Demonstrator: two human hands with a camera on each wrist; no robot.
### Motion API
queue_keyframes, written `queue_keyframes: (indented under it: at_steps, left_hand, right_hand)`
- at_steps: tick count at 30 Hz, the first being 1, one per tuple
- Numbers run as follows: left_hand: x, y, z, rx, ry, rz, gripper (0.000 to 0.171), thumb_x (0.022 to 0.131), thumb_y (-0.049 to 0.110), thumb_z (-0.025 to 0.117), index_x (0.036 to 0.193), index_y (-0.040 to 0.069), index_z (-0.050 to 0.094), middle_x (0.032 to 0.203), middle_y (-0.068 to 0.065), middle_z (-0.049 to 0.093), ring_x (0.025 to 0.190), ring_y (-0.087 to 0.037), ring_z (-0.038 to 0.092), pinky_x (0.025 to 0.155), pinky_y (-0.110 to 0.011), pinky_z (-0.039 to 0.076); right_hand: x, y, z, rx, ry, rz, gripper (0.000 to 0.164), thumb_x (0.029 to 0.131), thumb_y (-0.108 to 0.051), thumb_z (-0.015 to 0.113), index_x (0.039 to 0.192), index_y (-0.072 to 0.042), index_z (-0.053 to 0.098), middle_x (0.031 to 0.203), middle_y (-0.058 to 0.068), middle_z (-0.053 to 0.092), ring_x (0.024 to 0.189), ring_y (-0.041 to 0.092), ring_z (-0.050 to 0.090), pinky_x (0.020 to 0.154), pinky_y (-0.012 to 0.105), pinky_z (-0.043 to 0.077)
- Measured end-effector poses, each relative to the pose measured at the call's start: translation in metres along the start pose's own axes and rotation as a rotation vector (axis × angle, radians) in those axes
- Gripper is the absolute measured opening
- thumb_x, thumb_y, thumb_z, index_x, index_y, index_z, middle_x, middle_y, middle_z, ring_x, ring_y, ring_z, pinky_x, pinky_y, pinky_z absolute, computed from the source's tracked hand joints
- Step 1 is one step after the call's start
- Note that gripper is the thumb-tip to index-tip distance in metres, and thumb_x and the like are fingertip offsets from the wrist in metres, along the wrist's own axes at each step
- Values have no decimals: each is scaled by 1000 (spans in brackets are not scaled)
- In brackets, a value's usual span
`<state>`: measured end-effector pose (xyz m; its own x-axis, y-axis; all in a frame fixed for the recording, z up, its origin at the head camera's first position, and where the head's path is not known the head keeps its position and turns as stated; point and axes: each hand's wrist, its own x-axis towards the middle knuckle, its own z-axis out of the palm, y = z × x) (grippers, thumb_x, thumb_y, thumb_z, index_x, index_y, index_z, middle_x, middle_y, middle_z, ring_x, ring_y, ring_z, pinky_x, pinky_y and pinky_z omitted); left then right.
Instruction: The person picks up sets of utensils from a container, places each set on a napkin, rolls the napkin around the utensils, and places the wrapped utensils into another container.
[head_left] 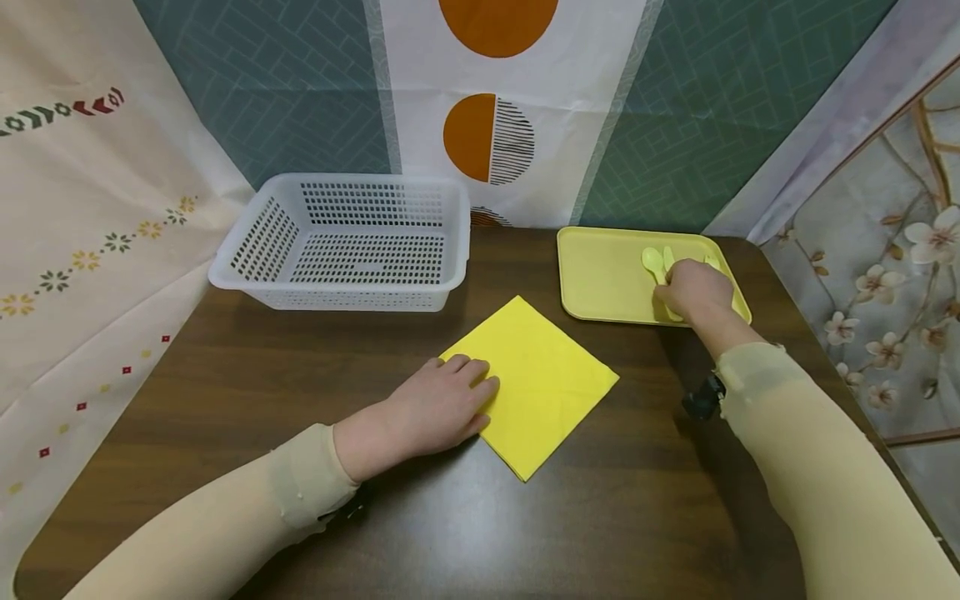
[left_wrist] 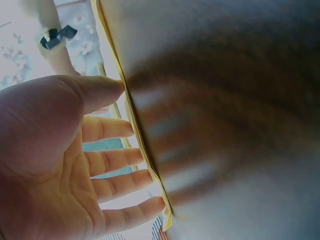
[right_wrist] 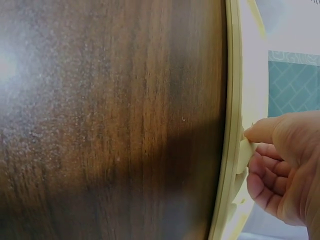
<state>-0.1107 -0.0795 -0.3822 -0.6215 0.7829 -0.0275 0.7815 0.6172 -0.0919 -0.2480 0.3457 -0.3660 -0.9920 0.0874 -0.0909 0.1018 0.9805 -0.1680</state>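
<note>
A square yellow folded cloth or paper napkin (head_left: pixel 543 375) lies turned like a diamond on the table. My left hand (head_left: pixel 442 404) rests at its left corner, fingers spread and nearly straight; in the left wrist view the fingertips (left_wrist: pixel 137 155) touch the napkin's thin edge. At the right, my right hand (head_left: pixel 697 287) reaches over a pale yellow tray (head_left: pixel 603 279). Thumb and fingers pinch the handle of a light yellow spoon (head_left: pixel 652 262). A matching knife (head_left: pixel 668 254) lies beside the spoon, mostly hidden under the hand, and the fork (head_left: pixel 711 262) is right of it.
A white plastic basket (head_left: pixel 345 300) with slotted walls stands at the back left of the dark wooden table (head_left: pixel 225 392). Patterned curtains (head_left: pixel 300 100) hang close behind the table and along both sides.
</note>
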Motion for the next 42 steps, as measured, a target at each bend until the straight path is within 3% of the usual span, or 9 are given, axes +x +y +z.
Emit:
queue_keyframes:
  at_steps: [5, 10, 17, 21, 26, 30, 33, 38, 42]
  left_hand:
    - [1, -1, 0, -1, 1, 0, 46, 107, 43, 71, 143, 13, 68, 141, -11, 64, 127, -34, 61, 98, -53, 56]
    - [1, -2, 1, -3, -3, -2, 47, 107, 43, 71, 143, 13, 68, 142, -11, 64, 128, -34, 61, 99, -54, 56]
    - [2, -2, 0, -5, -5, -2, 46, 107, 43, 71, 143, 14, 68, 141, -11, 64, 127, -34, 61, 99, -54, 55]
    - [2, -2, 0, -6, 2, -1, 45, 107, 43, 72, 141, 13, 68, 139, -10, 64, 126, -34, 61, 97, -54, 55]
    - [2, -2, 0, -8, 12, 5, 44, 106, 42, 73, 139, 13, 68, 137, -10, 64, 125, -34, 62, 96, -53, 56]
    - [2, -3, 0, -12, 14, 7, 44, 106, 42, 73, 139, 13, 68, 136, -10, 64, 124, -34, 62, 96, -53, 56]
    - [2, -3, 0, -12, 14, 8, 44, 107, 42, 72, 140, 13, 68, 137, -10, 64, 125, -34, 61, 96, -53, 55]
    - [1, -3, 1, -13, 15, 8, 45, 107, 43, 72, 140, 14, 67, 137, -9, 63, 126, -34, 61, 97, -54, 55]
    - [1, -3, 2, -14, 7, 5, 45, 107, 43, 72, 141, 14, 67, 139, -10, 63, 126, -34, 61, 98, -54, 55]
  right_hand:
    - [0, -1, -1, 11, 5, -17, 38, 94, -21, 59, 58, -17, 49, 59, -2, 40, 63, 24, 42, 60, 38, 34]
    - [-3, -3, -5, 37, 12, -23, 43, 101, -24, 63, 60, -17, 51, 60, -2, 41, 63, 25, 45, 60, 38, 34]
    - [-10, -11, -11, 85, 69, -40, 46, 104, -29, 66, 63, -19, 47, 63, -3, 38, 63, 24, 43, 59, 38, 31]
    - [-13, -14, -12, 105, 92, -63, 42, 104, -29, 67, 66, -17, 53, 66, -1, 43, 67, 25, 45, 61, 40, 32]
    - [-18, -17, -11, 139, 118, -94, 34, 106, -28, 69, 76, -12, 65, 72, 4, 57, 72, 30, 52, 63, 44, 37]
    - [-24, -18, -11, 151, 137, -119, 27, 107, -29, 70, 96, -4, 75, 90, 15, 71, 82, 36, 61, 72, 53, 46]
    - [-29, -22, -13, 158, 146, -134, 29, 108, -30, 70, 106, -1, 76, 99, 18, 75, 86, 38, 63, 77, 56, 48]
    - [-39, -33, -16, 184, 145, -156, 30, 108, -31, 70, 106, -2, 76, 96, 16, 75, 85, 36, 63, 76, 55, 48]
    - [-45, -41, -17, 205, 133, -169, 32, 108, -32, 71, 113, 0, 77, 105, 19, 77, 93, 38, 66, 83, 59, 50]
